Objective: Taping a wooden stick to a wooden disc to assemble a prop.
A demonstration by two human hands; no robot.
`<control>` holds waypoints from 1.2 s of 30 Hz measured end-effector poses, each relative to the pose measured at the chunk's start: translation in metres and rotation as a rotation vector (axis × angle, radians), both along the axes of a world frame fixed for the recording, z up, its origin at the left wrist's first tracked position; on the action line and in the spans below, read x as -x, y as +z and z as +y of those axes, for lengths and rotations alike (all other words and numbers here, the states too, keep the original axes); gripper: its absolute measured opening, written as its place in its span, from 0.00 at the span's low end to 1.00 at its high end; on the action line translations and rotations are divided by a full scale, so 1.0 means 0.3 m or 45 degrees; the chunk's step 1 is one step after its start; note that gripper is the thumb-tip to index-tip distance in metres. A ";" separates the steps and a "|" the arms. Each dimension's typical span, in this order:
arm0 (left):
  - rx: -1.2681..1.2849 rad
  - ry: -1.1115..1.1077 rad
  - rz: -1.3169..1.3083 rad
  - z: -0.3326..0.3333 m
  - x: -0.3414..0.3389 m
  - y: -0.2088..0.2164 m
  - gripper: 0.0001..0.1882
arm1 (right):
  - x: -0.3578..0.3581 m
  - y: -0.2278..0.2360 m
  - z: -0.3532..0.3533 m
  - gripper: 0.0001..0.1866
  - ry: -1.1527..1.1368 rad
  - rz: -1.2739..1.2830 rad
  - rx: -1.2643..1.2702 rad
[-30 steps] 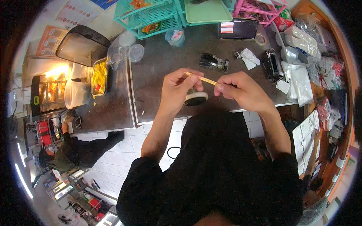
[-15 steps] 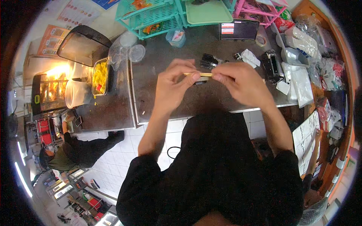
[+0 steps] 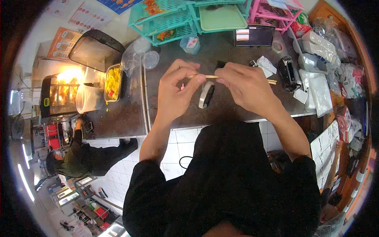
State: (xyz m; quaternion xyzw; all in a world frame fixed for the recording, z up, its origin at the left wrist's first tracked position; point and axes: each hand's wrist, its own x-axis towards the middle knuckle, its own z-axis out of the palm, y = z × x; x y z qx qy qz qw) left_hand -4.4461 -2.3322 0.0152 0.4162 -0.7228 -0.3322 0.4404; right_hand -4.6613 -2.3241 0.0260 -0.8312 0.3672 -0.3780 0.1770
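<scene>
Yellow food [image 3: 113, 81] fills the tub [image 3: 112, 100], and my left grip [image 3: 177, 89] and right grip [image 3: 246, 85] pinch closed on thin, pale sticks [image 3: 211, 76]!

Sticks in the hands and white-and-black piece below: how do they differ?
The sticks are thin and straight; the white-and-black piece is thicker, curved. The sticks are tan; the piece is two-toned. The sticks run across the view; the piece, up it.
</scene>
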 end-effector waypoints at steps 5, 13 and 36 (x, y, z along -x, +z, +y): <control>0.015 -0.042 0.162 0.014 -0.003 0.003 0.05 | 0.001 0.012 -0.009 0.04 0.126 -0.188 -0.165; -0.397 -0.116 0.632 0.071 0.040 0.056 0.04 | 0.014 0.037 -0.048 0.10 0.558 -0.408 -0.968; -0.244 0.166 0.593 0.064 -0.001 0.020 0.06 | -0.099 -0.009 -0.001 0.07 -0.025 -0.372 0.063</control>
